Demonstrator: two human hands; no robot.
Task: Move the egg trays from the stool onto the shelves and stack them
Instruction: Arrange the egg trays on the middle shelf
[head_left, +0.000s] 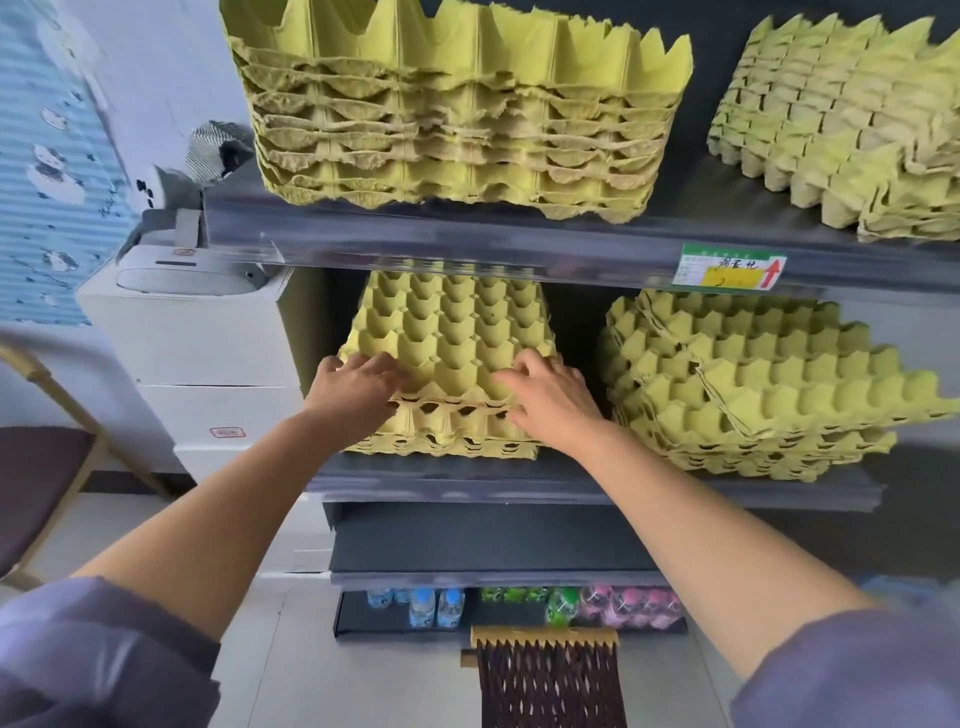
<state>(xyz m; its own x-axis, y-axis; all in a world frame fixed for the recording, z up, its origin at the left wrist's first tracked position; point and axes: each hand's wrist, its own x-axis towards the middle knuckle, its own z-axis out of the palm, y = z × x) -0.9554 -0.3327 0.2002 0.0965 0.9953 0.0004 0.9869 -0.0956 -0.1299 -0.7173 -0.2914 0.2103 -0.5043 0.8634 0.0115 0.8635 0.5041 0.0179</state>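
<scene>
Both hands lie spread on the front edge of the top egg tray (452, 332), fingers loosely extended and pressing on its cups rather than curled round it: the left hand (358, 384) at the near left corner, the right hand (545, 395) at the near right corner. That tray sits on a short stack of yellow egg trays (447, 436) directly under the hands, on the middle shelf (467, 480). Its front edge rides slightly raised above the tray below. Just to the right of the right hand, on the same shelf, stands a second stack (753, 384), loosely piled, with its trays skewed against one another. Above the hands the upper shelf (467, 239) carries a taller stack (457, 114), and further right of it another stack (841, 119); a green and yellow price label (727, 266) with a red arrow is fixed to that shelf's front rail, above the right hand. Left of the left hand is a white cabinet (197, 338). Below the forearms, at floor level, small bottles (436, 605) stand in a low black tray. Purple sleeves cover both upper arms.
</scene>
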